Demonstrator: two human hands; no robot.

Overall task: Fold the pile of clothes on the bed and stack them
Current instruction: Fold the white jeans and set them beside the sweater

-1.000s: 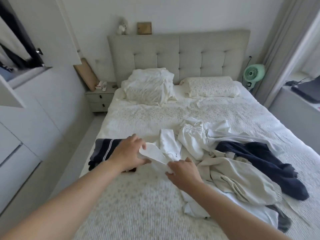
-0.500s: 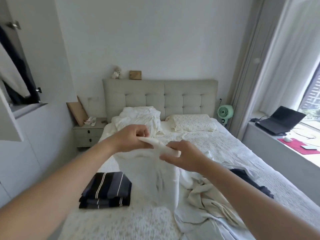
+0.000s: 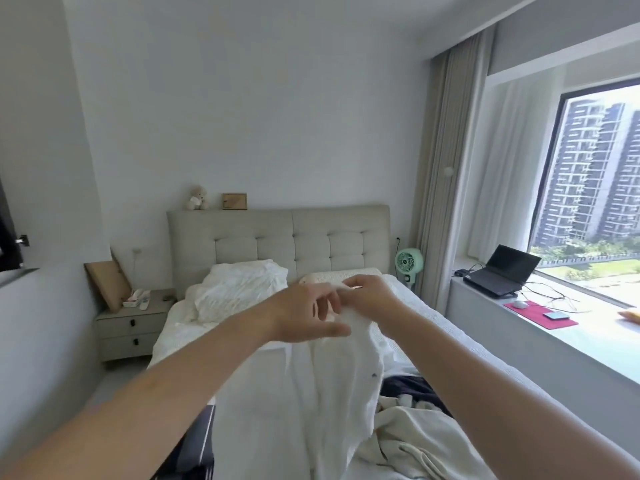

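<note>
White walls and a padded headboard are seen behind the bed. A white garment is held up above the bed, hanging down from the right hand, whose fingers are curled over its top edge. The left hand is loosely spread beside it, thumb extended. Cream and dark clothes are heaped below.

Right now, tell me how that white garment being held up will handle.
Likely floppy: the white garment hangs in long folds below the right hand. Probably light, since one hand holds it up. It may drag on the cream garment beneath.
</note>
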